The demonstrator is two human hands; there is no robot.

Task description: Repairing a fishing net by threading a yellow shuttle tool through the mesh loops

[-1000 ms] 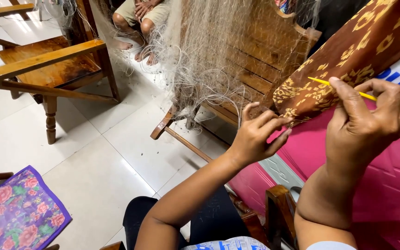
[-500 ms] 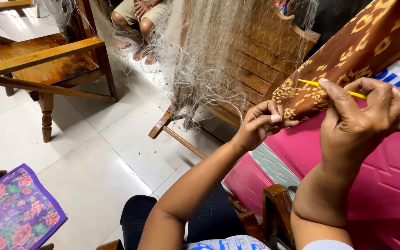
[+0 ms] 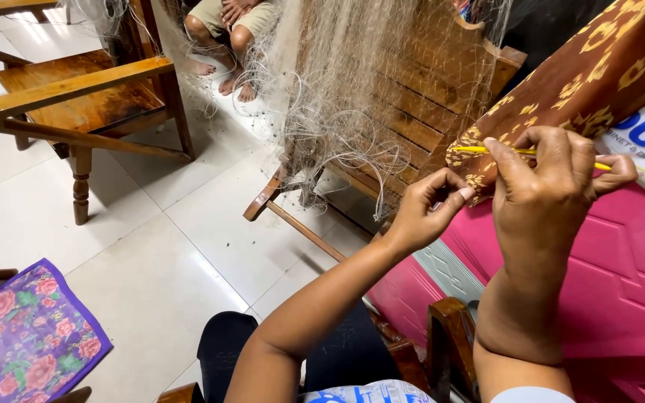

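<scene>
My right hand [image 3: 550,190] grips a thin yellow netting needle [image 3: 479,150] that points left, held at the edge of a brown cloth with yellow patterns [image 3: 584,82]. My left hand [image 3: 423,213] sits just left of it, thumb and fingers pinched on fine strands of a pale fishing net [image 3: 352,97]. The net hangs in a loose tangled mass over a tilted wooden slatted frame [image 3: 427,104]. The strand between my two hands is too fine to make out.
A wooden armchair [image 3: 76,101] stands at the left on the white tiled floor [image 3: 143,246]. Another person's bare legs and feet [image 3: 225,45] show at the top. A floral purple cushion [image 3: 24,336] lies bottom left. A pink surface [image 3: 621,283] spreads under my right arm.
My left hand has moved right and up toward the needle tip, closing its pinch on the net strands. My right hand has shifted slightly left with the needle.
</scene>
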